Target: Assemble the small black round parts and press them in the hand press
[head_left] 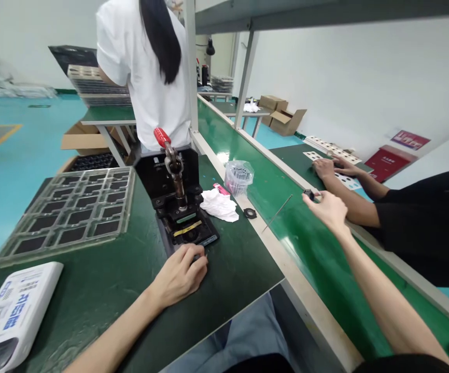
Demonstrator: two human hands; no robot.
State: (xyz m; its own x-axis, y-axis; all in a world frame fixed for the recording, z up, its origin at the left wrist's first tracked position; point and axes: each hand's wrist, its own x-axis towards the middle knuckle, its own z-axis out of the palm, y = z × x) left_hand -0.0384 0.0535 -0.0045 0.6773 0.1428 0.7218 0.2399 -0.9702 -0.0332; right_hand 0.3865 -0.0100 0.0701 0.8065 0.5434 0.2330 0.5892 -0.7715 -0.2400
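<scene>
My left hand [181,273] rests on the green table just in front of a black press fixture [187,228] with a red-tipped lever [162,137]. Its fingers are curled around something dark and mostly hidden. Over the green conveyor belt, my right hand [328,208] is stretched out to the far side, pinching a small black part [309,195] between thumb and fingers. A round black piece [250,213] lies near the table edge, and a thin metal rod [278,213] sticks out over the belt. Beside the fixture are a crumpled white cloth [220,204] and a pink item [221,189].
A clear tray [80,210] with dark square parts lies at the left, behind a white box [14,316]. A plastic-wrapped roll [239,177] stands by the belt. One person in white [154,67] stands ahead; another person's hands [329,168] work across the belt.
</scene>
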